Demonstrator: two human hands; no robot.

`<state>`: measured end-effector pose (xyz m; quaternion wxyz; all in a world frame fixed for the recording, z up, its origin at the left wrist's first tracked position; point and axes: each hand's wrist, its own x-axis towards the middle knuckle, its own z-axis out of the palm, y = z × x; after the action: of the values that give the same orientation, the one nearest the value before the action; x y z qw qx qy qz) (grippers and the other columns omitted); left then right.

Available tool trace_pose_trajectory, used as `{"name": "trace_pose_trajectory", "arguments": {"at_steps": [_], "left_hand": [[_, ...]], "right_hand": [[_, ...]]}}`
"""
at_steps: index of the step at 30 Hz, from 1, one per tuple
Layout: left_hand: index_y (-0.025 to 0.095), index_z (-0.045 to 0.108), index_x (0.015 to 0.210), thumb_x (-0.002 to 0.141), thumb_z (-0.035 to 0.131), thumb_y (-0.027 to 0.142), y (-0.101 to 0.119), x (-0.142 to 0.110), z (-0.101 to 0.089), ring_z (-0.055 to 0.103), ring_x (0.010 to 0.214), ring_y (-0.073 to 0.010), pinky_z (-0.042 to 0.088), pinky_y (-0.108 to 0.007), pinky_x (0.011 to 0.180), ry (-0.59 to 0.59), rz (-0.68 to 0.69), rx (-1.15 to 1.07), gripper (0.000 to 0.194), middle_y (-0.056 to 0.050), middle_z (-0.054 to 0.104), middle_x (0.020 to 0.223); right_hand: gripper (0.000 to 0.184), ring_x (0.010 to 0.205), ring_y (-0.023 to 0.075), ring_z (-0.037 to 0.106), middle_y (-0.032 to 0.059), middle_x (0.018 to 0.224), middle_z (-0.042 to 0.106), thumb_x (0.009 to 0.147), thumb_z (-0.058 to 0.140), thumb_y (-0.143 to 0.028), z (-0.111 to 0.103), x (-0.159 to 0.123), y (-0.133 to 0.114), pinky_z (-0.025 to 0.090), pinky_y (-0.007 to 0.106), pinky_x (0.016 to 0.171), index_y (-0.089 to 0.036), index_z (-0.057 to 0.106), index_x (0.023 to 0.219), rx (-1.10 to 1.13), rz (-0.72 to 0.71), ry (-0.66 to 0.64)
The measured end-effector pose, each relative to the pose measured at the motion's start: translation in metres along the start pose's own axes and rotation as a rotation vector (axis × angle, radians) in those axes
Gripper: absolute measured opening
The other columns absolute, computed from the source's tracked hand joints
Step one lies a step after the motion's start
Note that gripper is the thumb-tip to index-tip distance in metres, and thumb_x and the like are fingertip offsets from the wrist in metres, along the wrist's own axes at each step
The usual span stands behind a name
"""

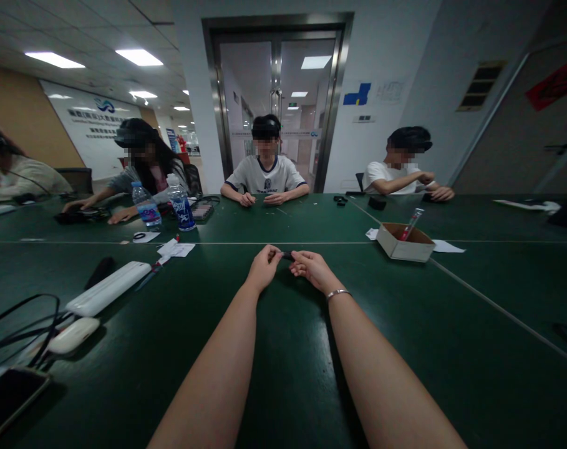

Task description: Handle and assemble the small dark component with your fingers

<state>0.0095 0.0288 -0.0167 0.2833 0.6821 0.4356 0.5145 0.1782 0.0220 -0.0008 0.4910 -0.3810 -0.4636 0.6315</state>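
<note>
Both my arms reach out over the green table (292, 343). My left hand (263, 267) is closed in a pinch at the left end of a small, dark, stick-like object (287, 255), where a lighter, silvery tip shows. My right hand (314, 269), with a bracelet at its wrist, is closed on the object's right end between thumb and fingers. The object lies level between the two hands, just above the tabletop. Its exact kind is too small to tell, and my fingertips hide its ends.
A white power bank-like block (109, 290), a white rounded case (74, 335), a phone (12, 399) and cables lie left. Two bottles (181, 206) stand beyond. An open cardboard box (407, 249) sits right. Several people in headsets sit around, one person (266, 171) opposite.
</note>
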Motion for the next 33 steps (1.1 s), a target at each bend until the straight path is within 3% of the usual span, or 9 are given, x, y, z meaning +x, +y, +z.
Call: {"name": "trace_pose_trajectory", "arguments": {"at_steps": [4, 10, 20, 33], "left_hand": [[0.016, 0.061, 0.090, 0.078, 0.061, 0.017, -0.0035, 0.0032, -0.0018, 0.059, 0.083, -0.0165, 0.045, -0.029, 0.080, 0.008, -0.001, -0.177, 0.012, -0.005, 0.064, 0.087], [0.014, 0.065, 0.089, 0.074, 0.068, 0.021, -0.0025, 0.0053, -0.0037, 0.062, 0.081, -0.0178, 0.047, -0.032, 0.080, 0.014, -0.075, -0.297, 0.017, -0.007, 0.068, 0.087], [0.014, 0.067, 0.077, 0.069, 0.073, 0.036, 0.0024, 0.0048, -0.0045, 0.060, 0.069, -0.0164, 0.046, -0.029, 0.070, 0.021, -0.195, -0.291, 0.024, -0.005, 0.066, 0.072], [0.017, 0.055, 0.059, 0.069, 0.061, 0.066, -0.0016, 0.0043, -0.0075, 0.043, 0.052, -0.0118, 0.031, -0.026, 0.054, -0.014, -0.209, -0.113, 0.050, 0.001, 0.051, 0.055]], "right_hand": [[0.018, 0.048, 0.0113, 0.061, 0.0079, 0.060, 0.066, 0.082, 0.073, -0.024, -0.0003, 0.0007, 0.0009, 0.048, 0.016, 0.043, -0.010, 0.063, 0.079, 0.000, -0.005, 0.002], [0.021, 0.049, 0.0118, 0.061, 0.0072, 0.060, 0.066, 0.077, 0.077, -0.024, -0.0019, 0.0021, 0.0036, 0.048, 0.016, 0.044, -0.011, 0.062, 0.083, 0.023, -0.031, 0.003], [0.035, 0.053, 0.0115, 0.061, 0.0055, 0.064, 0.066, 0.067, 0.083, -0.026, -0.0066, 0.0047, 0.0085, 0.048, 0.018, 0.047, -0.011, 0.065, 0.093, 0.039, -0.072, -0.034], [0.040, 0.060, 0.0127, 0.062, 0.0032, 0.068, 0.066, 0.064, 0.084, -0.025, -0.0072, 0.0035, 0.0076, 0.049, 0.021, 0.052, -0.014, 0.067, 0.098, -0.003, -0.110, -0.094]]}}
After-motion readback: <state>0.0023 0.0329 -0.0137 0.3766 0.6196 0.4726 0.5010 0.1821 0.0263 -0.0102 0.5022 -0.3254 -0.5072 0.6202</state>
